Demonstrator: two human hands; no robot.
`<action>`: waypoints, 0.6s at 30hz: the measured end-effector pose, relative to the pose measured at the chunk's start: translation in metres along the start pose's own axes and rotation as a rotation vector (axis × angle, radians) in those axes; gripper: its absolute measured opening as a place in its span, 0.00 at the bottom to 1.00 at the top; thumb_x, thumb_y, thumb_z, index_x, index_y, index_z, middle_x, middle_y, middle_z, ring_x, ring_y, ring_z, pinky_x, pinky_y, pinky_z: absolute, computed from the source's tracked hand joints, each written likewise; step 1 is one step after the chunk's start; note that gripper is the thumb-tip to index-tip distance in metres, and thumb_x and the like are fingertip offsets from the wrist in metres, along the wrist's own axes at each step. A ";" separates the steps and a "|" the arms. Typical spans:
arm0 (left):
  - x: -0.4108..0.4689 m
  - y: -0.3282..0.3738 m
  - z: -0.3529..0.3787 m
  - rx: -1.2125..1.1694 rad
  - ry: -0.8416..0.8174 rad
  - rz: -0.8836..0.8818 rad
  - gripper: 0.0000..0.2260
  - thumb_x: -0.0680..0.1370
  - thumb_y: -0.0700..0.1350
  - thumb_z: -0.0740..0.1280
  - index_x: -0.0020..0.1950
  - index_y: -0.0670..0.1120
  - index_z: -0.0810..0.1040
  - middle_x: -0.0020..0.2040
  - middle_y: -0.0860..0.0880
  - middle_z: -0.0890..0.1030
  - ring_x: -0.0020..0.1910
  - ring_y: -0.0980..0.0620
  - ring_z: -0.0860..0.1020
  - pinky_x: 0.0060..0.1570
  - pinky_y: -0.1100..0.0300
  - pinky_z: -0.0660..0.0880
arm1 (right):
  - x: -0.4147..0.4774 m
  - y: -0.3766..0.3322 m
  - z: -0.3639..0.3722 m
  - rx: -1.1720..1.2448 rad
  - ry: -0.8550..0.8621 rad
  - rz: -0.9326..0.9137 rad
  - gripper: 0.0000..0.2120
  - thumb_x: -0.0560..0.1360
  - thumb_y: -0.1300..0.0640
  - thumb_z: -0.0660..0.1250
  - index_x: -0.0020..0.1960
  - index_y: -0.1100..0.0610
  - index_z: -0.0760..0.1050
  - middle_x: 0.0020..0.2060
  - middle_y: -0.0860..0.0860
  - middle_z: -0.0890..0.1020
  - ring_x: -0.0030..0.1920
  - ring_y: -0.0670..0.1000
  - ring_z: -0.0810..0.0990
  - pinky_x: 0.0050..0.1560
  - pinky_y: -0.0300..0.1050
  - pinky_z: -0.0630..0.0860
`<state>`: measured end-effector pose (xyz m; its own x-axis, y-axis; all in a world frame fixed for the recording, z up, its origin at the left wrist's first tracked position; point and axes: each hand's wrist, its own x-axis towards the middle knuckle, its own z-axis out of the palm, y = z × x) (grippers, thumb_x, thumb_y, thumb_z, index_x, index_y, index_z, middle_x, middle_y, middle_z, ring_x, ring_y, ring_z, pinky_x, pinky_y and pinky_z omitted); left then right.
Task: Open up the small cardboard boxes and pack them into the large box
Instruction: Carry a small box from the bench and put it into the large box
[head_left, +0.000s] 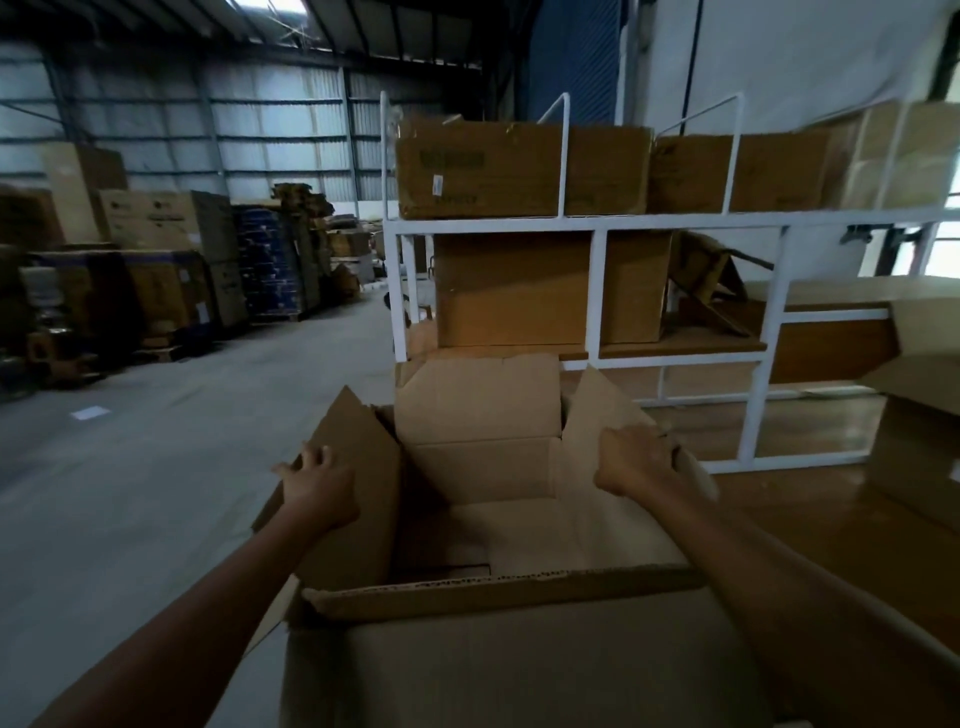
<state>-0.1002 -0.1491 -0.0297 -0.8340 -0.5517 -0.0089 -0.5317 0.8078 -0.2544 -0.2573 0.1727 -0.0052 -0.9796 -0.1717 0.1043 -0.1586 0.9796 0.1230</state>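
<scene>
A large open cardboard box (493, 649) fills the lower middle of the head view, its flaps standing up and its inside bare. My left hand (317, 486) grips the left flap (353, 441) from outside. My right hand (636, 457) holds the top edge of the right flap (597, 405). The far flap (478, 395) stands upright behind the opening. The near flap (498, 587) folds toward me. I see no small boxes inside it.
A white metal rack (597, 223) stands right behind the box, with closed cardboard boxes (519, 166) on its shelves. A brown wooden surface (779, 493) and another open box (924, 405) lie at the right. Stacked cartons (156, 270) line the left over grey concrete floor (156, 467).
</scene>
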 end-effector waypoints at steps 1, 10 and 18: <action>-0.001 0.000 -0.005 -0.023 0.000 0.016 0.23 0.78 0.56 0.61 0.72 0.51 0.68 0.78 0.42 0.58 0.77 0.34 0.47 0.67 0.27 0.56 | -0.003 0.001 -0.003 0.015 0.030 -0.021 0.18 0.72 0.48 0.68 0.59 0.54 0.75 0.65 0.61 0.72 0.65 0.65 0.69 0.65 0.64 0.68; -0.019 0.017 -0.061 -0.379 0.109 0.245 0.30 0.69 0.72 0.51 0.62 0.57 0.73 0.72 0.46 0.71 0.75 0.39 0.61 0.68 0.24 0.45 | -0.057 -0.007 -0.008 0.363 0.129 -0.114 0.16 0.75 0.55 0.68 0.61 0.58 0.73 0.61 0.55 0.76 0.56 0.52 0.77 0.49 0.44 0.74; -0.089 0.066 -0.112 -0.445 0.202 0.483 0.29 0.80 0.63 0.54 0.79 0.53 0.56 0.81 0.46 0.52 0.79 0.40 0.43 0.72 0.32 0.44 | -0.102 0.051 -0.013 0.361 0.126 0.045 0.17 0.72 0.46 0.69 0.56 0.54 0.76 0.66 0.57 0.73 0.68 0.59 0.68 0.64 0.59 0.71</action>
<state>-0.0775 -0.0234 0.0622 -0.9809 -0.0939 0.1705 -0.0675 0.9856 0.1550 -0.1642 0.2391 0.0028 -0.9673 -0.1169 0.2250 -0.1709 0.9562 -0.2377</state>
